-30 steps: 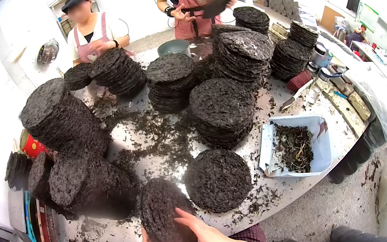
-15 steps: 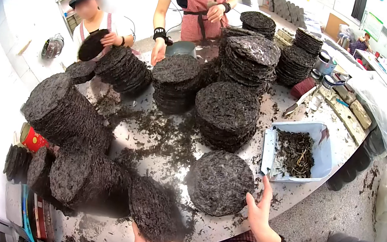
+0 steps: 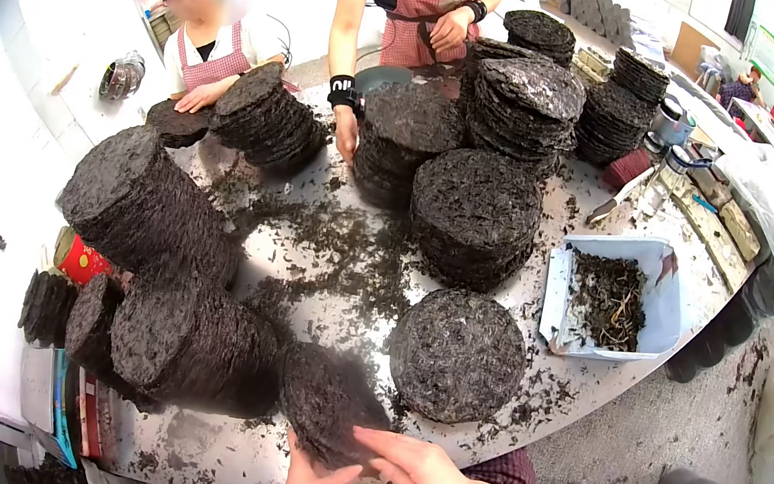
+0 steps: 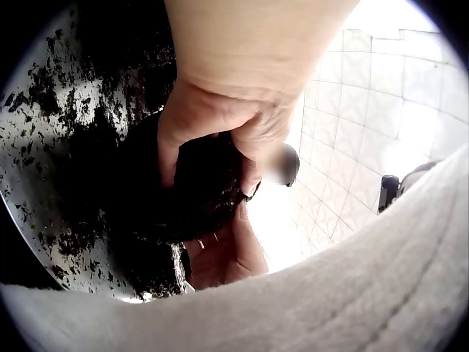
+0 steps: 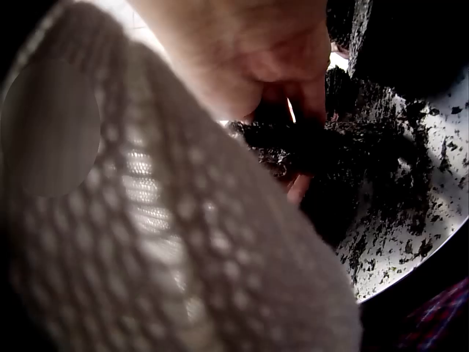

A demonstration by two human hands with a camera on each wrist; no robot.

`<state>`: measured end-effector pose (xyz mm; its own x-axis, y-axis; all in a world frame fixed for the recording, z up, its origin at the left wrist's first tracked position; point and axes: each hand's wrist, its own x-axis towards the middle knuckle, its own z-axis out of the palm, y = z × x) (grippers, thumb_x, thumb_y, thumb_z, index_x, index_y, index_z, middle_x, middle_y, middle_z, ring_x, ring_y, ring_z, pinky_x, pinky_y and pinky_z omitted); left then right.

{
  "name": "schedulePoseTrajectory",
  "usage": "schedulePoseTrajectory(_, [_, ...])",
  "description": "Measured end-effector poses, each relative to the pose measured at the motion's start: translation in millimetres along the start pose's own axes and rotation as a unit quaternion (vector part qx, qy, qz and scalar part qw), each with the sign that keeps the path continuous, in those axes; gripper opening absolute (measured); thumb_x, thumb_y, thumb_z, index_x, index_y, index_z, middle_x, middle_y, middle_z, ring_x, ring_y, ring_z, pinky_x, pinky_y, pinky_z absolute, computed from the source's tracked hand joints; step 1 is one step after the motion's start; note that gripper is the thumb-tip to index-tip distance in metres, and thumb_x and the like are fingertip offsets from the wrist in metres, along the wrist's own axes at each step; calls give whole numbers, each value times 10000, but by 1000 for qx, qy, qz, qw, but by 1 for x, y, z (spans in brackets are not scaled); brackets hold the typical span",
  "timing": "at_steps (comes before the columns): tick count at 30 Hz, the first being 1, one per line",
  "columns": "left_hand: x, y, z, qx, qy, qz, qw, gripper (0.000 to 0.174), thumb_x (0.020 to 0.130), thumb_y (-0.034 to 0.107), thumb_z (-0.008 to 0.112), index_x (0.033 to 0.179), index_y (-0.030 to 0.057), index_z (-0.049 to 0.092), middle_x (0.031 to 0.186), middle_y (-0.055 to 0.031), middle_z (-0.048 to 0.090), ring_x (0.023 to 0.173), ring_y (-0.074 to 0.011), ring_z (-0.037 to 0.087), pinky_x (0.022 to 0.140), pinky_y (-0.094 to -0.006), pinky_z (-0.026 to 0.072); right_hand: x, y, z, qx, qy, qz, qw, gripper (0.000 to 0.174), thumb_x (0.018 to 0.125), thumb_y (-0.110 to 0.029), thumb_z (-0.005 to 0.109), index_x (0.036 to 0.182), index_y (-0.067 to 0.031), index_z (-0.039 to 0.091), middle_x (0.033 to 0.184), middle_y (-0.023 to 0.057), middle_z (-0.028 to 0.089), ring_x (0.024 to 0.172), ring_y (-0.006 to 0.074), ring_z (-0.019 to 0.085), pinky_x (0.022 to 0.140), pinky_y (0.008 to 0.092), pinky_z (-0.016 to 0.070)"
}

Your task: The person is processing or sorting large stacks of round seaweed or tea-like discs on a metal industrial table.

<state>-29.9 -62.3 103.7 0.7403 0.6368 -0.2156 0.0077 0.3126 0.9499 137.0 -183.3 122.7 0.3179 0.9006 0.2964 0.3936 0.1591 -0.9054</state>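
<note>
In the head view, my left hand (image 3: 308, 483) grips the lower left edge of a tilted bundle of dark round sheets (image 3: 331, 401). Fingers of my right hand (image 3: 426, 473) lie across its right side. The left wrist view has the dark bundle (image 4: 205, 180) between the left thumb and fingers, with the right hand (image 4: 231, 253) pinching its edge. Seen from the right wrist, the right hand (image 5: 271, 55) is over the bundle's dark edge (image 5: 308, 147). A round dark sheet or low pile (image 3: 458, 357) lies flat on the table just beyond the right hand.
Leaning stacks (image 3: 189, 342) fill the left side; tall upright stacks (image 3: 474, 220) stand beyond. A blue bin (image 3: 666, 332) with scraps is at right. Dark crumbs cover parts of the white table (image 3: 302, 264). Two people stand across it, one touching a stack (image 3: 409, 134).
From beside the flat round pile, my right hand has come back to the bundle, which my left hand still grips. One person across the table has lowered a dark sheet.
</note>
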Motion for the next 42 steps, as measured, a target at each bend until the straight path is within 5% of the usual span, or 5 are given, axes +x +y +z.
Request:
schedulePoseTrajectory(5, [-4, 11, -7, -35, 40, 11, 999, 978, 697, -178, 698, 1452, 56, 123, 1364, -134, 385, 1255, -251, 438, 1061, -410, 401, -17, 1, -27, 46, 185, 162, 968, 345, 965, -139, 558, 1269, 24, 558, 922, 104, 691, 727, 154, 628, 624, 289, 494])
schedulePoseTrajectory(12, [2, 31, 1, -94, 85, 0, 992, 811, 719, -144, 701, 1389, 22, 275, 1308, -129, 473, 1186, -250, 510, 1021, -399, 436, -29, 46, -76, 62, 447, 151, 880, 330, 946, -63, 550, 1261, 24, 500, 1189, 96, 550, 1130, 142, 492, 901, 279, 438])
schedulePoseTrajectory(25, [-7, 26, 16, -44, 45, 50, 997, 662, 732, -55, 736, 1323, -23, 440, 1257, -112, 555, 1150, -213, 550, 1010, -362, 438, 29, -16, -9, -52, -78, -27, 995, 707, 807, -330, 738, 1366, -14, 444, 1437, 177, 430, 1297, 354, 448, 1064, 426, 391])
schedulePoseTrajectory(30, [-14, 26, 1, 1, 20, 42, 999, 645, 703, -66, 772, 1286, -44, 497, 1233, -123, 591, 1127, -213, 576, 972, -359, 470, 24, -17, -13, -1, -106, 17, 994, 613, 806, -58, 582, 1399, -26, 428, 1439, 177, 440, 1327, 326, 435, 1071, 387, 405])
schedulePoseTrajectory(42, [19, 26, 12, -14, 174, 110, 979, 724, 833, -90, 525, 1470, 42, 208, 1366, -103, 413, 1208, -205, 456, 1030, -361, 375, -39, 51, -86, 4, 406, 177, 896, 753, 835, 11, 577, 1489, -36, 208, 1388, 128, 384, 1277, 230, 397, 1083, 360, 287])
